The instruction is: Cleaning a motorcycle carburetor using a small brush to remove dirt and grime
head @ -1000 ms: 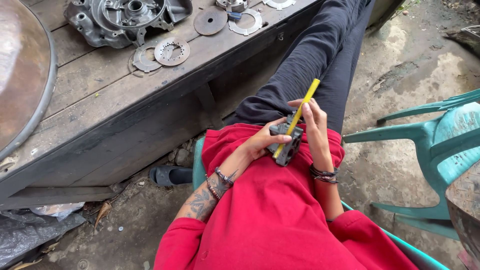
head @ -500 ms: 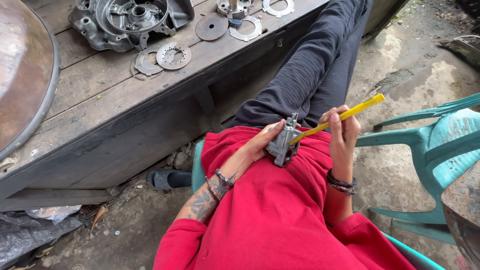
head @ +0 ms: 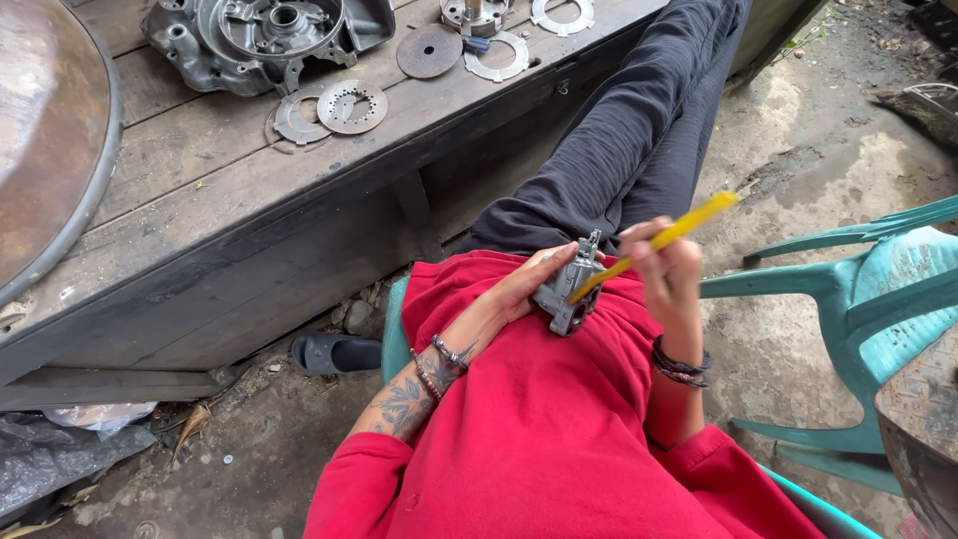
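Seated beside a wooden surface (head: 249,190), a person's left hand (head: 519,294) cradles a small grey metal part (head: 569,291) against a red shirt (head: 559,419); right hand (head: 667,268) fingers pinch a yellow tool (head: 659,240) touching it.

Top: red long-sleeved fabric shirt (head: 559,439), sleeves pushed up.
Legs: dark black trousers (head: 639,140).
Left forearm: dark tattoo (head: 404,399); beaded wrist bracelets (head: 439,361).
Right wrist: stacked dark band bracelets (head: 681,363).

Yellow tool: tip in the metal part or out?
In. The yellow tool, held by the right hand, has its lower end at the small metal part.
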